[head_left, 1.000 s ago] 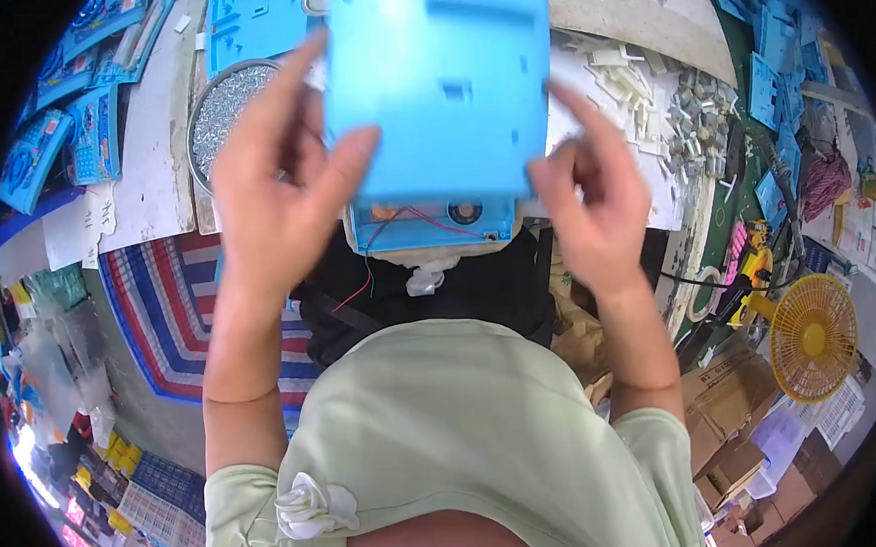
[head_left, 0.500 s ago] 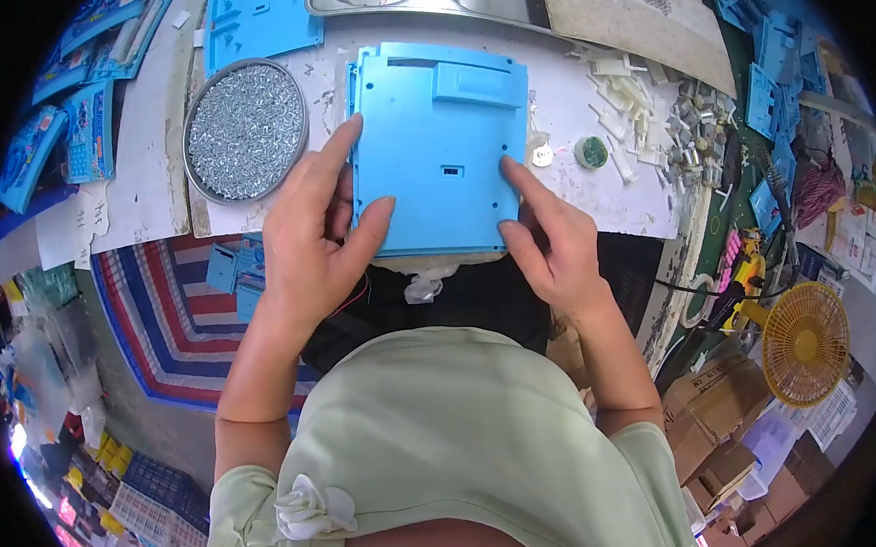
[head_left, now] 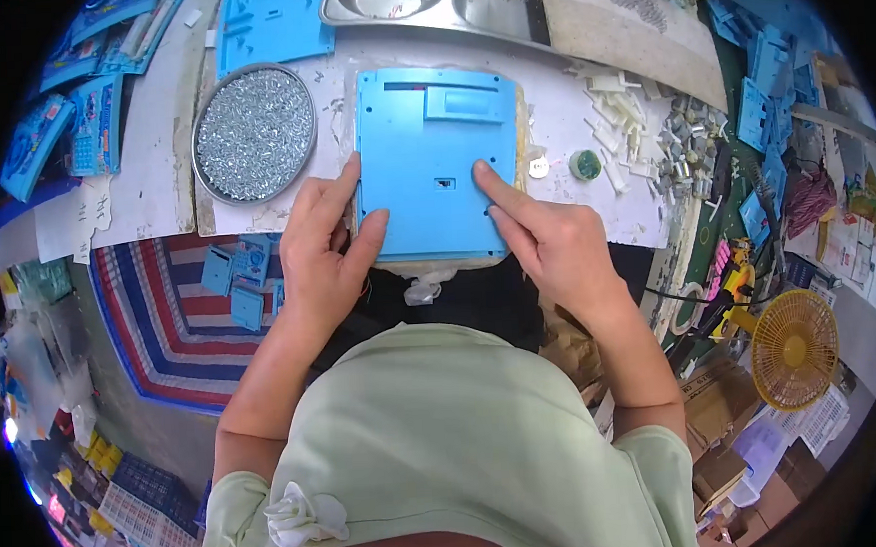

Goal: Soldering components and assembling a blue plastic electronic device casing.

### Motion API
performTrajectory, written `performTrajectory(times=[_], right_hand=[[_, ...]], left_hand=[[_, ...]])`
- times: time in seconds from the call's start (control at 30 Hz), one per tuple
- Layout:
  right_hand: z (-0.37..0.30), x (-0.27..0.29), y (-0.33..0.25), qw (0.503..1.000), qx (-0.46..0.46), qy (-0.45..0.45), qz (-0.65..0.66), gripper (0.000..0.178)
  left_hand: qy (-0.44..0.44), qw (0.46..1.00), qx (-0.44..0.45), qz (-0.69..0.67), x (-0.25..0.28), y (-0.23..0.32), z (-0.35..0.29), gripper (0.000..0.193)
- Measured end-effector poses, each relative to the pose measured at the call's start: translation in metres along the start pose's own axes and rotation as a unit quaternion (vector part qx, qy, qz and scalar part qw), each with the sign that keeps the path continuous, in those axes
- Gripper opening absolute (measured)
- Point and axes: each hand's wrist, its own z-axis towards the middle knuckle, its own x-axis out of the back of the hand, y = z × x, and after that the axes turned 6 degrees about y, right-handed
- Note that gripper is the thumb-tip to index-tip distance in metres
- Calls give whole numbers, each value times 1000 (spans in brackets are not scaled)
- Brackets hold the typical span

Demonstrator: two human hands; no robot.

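A flat blue plastic housing (head_left: pixel 423 147) lies back-up on a tan pad at the front of the white table (head_left: pixel 151 203). My left hand (head_left: pixel 324 244) rests on its left edge, with the thumb pressing the lower left of the panel. My right hand (head_left: pixel 544 235) lies over its lower right corner, the index finger stretched onto the panel close to a small hole. Neither hand has lifted it; both press it flat.
A round metal tray of screws (head_left: pixel 254 133) sits to the left. White plastic clips (head_left: pixel 621 104), metal parts (head_left: pixel 686 140) and a small green cap (head_left: pixel 584 163) lie to the right. More blue housings (head_left: pixel 271 27) and a steel basin (head_left: pixel 426 0) are behind. A yellow fan (head_left: pixel 793 346) stands lower right.
The blue housing was held up close to the camera in both hands; it has come down and now lies flat on the pad, with my fingers pressing on its back.
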Motion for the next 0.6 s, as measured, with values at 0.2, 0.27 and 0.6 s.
performTrajectory(times=[0.2, 0.27, 0.6], right_hand=[[2, 6, -8, 999, -11, -17, -37, 46], [1, 5, -7, 999, -10, -10, -29, 46], [25, 21, 32, 954, -159, -15, 254, 28]], left_hand=[[-31, 997, 70, -26, 10, 9, 1, 58], [-53, 993, 98, -34, 12, -4, 0, 59], [-118, 941, -224, 223, 8, 37, 21, 47]])
